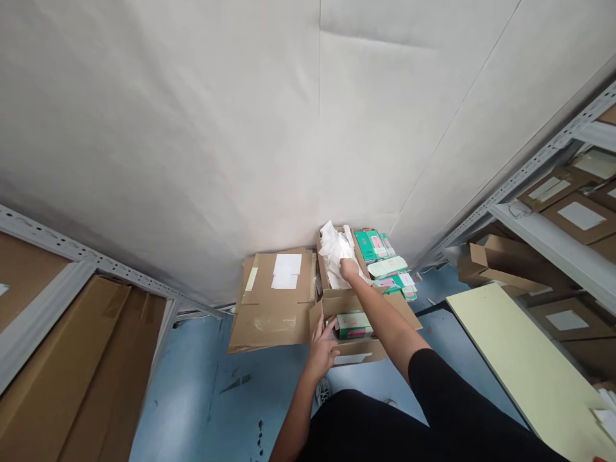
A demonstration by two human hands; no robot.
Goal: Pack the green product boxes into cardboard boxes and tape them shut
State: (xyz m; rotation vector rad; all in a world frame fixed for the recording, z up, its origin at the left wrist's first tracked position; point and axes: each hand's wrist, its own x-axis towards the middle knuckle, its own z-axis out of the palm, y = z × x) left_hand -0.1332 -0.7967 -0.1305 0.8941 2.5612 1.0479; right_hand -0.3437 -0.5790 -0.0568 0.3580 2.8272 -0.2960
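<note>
An open cardboard box stands in front of me, flaps folded out, with a green and white carton lying inside. My left hand rests at its left edge, fingers spread apart, fingertips close to the carton. Reaching across this box, my right hand is closed on crumpled white paper. That paper fills a second cardboard box standing against the wall. My right fingertips are partly hidden in the paper. Several green cartons with pink and white labels are piled right of the second box.
Flattened cardboard with white labels is stacked to the left. Metal shelving with boxes stands on the left and right. A pale yellow tabletop lies at the right, above the blue floor. A grey wall rises behind.
</note>
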